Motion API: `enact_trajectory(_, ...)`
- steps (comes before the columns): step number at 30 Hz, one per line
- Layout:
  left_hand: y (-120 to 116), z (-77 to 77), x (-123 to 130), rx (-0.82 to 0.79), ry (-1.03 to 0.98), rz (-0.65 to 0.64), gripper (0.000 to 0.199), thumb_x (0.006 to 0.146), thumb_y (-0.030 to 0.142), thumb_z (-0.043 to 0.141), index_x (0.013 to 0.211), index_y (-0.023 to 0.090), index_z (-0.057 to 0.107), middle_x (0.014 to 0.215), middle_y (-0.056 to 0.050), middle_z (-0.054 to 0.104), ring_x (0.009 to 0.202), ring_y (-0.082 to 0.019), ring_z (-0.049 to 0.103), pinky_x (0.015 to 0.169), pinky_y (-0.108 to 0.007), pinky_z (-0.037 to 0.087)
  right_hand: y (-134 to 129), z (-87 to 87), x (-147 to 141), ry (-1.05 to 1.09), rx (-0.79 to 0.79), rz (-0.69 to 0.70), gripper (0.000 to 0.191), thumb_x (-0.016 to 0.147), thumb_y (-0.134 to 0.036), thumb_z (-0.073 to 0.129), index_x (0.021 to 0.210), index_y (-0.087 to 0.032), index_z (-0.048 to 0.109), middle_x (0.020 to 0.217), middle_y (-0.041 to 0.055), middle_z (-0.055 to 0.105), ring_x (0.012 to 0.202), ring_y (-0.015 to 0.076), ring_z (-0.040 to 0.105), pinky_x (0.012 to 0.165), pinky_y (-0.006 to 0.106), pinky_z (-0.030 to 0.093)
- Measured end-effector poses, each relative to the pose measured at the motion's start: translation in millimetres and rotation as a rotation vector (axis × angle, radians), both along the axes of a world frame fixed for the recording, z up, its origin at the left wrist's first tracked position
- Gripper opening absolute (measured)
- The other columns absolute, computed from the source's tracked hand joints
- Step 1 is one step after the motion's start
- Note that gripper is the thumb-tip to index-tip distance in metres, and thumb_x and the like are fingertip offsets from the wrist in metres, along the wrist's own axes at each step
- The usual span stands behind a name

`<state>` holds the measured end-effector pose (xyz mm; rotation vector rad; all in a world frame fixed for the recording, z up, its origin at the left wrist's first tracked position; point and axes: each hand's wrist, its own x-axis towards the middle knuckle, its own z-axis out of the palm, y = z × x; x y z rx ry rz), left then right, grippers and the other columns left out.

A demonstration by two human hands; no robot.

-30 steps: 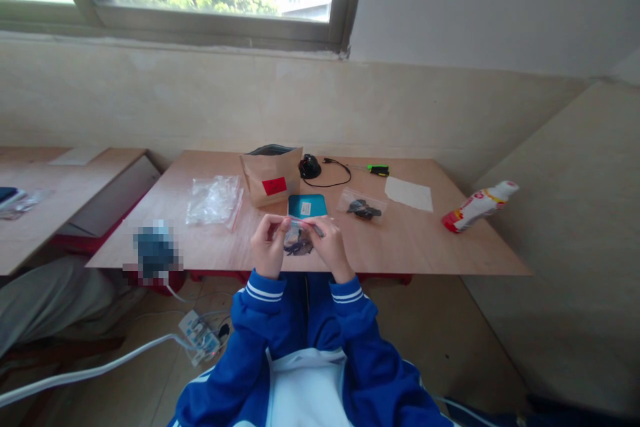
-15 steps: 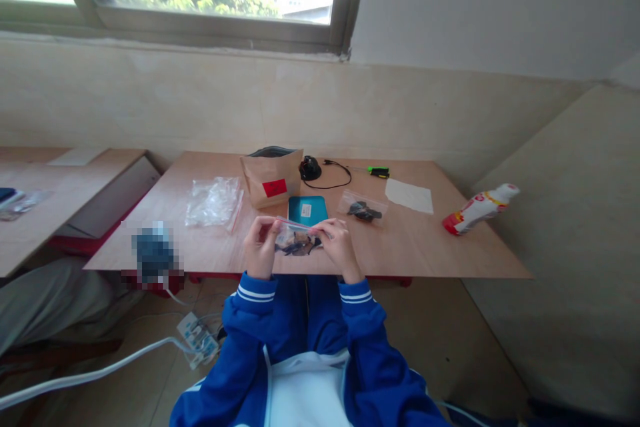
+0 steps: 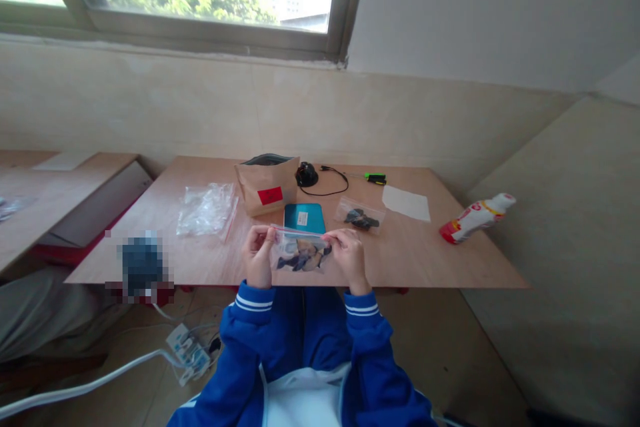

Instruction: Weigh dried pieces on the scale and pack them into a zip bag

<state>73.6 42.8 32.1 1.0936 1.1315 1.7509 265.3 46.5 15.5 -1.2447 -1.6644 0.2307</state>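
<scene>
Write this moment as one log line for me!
left hand: pinching clear plastic zip bag | right hand: pinching same bag | below: light wooden table

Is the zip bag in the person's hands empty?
No: dark and tan pieces show through the clear zip bag, pinched at its top edge by the left hand and right hand.

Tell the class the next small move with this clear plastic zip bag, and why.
Probably press along the red-lined seal: the left hand and right hand hold the clear plastic zip bag by its top corners, dark and tan pieces sit inside, and it may be unsealed.
</scene>
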Motion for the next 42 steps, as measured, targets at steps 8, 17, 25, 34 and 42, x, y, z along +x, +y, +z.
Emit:
enact_trajectory(8,15.6,-3.4,4.3,-0.039,-0.248,-0.087,0.029,0.074,0.04,0.068,0.069,0.018,0.051,0.058,0.004,0.051,0.055,-0.007,0.05,0.053,-0.019,0.041,5.0,-10.4,10.8,0.323,-0.224,0.007,0.025,0.086,-0.04,0.057,0.074,-0.02,0.066,0.065,0.0024,0.068,0.068,0.0187,0.066,0.072,0.032,0.051)
enact_trajectory(17,23.3,-8.0,17.5,-0.155,-0.672,-0.274,0.033,0.066,0.033,0.075,0.068,0.018,0.047,0.063,0.005,0.055,0.056,-0.006,0.053,0.055,-0.018,0.046,-2.7,-37.5,-3.0,0.7,-0.442,0.259,0.043,0.075,-0.052,0.067,0.101,-0.02,0.056,0.104,0.0093,0.069,0.099,0.0208,0.066,0.087,0.034,0.052)
enact_trajectory(25,49.4,10.8,16.8,-0.166,-0.124,-0.264,0.037,0.081,0.044,0.061,0.106,0.017,0.061,0.113,-0.009,0.062,0.081,-0.015,0.065,0.071,-0.027,0.051,43.1,-3.6,52.5,0.895,-0.435,-0.079,0.056,0.059,-0.055,0.076,0.095,-0.02,0.052,0.086,0.0027,0.069,0.076,0.017,0.066,0.065,0.028,0.055)
enact_trajectory(34,122.4,44.8,-32.7,0.247,0.828,0.141,0.04,0.089,0.029,0.049,0.129,0.024,0.048,0.135,-0.009,0.045,0.105,-0.02,0.059,0.087,-0.036,0.052,87.1,16.4,112.8,0.223,-0.454,-0.735,0.05,0.073,-0.031,0.064,0.113,-0.006,0.05,0.127,0.0294,0.051,0.126,0.0398,0.043,0.101,0.057,0.036)
enact_trajectory(42,97.8,21.8,-30.4,0.312,0.876,0.142,0.016,0.09,0.027,0.05,0.094,0.022,0.065,0.101,-0.005,0.047,0.092,-0.015,0.055,0.082,-0.031,0.051,103.7,123.0,-22.3,0.016,-0.227,0.676,0.028,0.094,-0.023,0.038,0.112,-0.018,0.058,0.109,0.0079,0.066,0.1,0.0153,0.063,0.091,0.032,0.049)
